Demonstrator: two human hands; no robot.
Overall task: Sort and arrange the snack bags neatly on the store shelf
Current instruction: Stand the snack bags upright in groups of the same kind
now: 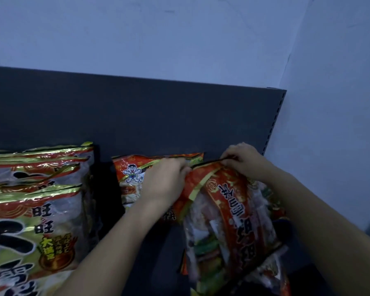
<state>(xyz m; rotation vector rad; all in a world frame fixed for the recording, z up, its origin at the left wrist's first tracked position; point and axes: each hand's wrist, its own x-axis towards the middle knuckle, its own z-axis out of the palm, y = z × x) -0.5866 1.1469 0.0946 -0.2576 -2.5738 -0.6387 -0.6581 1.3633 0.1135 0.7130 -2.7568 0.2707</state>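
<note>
At shelf back, left hand (166, 180) and right hand (242, 162) pinching red bag (229, 201) top

A pale bluish wall (158, 35) filled the upper part of the frame, smooth apart from a few faint scuffs. At the upper right it met a second wall (340, 82) in a corner seam. Across the middle of the frame stood the dark grey back panel (137, 116) of the shelving, its top edge slanting down toward the right. A slotted upright (275, 122) ran along the panel's right edge. At lower centre lay a dark shelf board (158, 263). The light was dim and cool.
</note>
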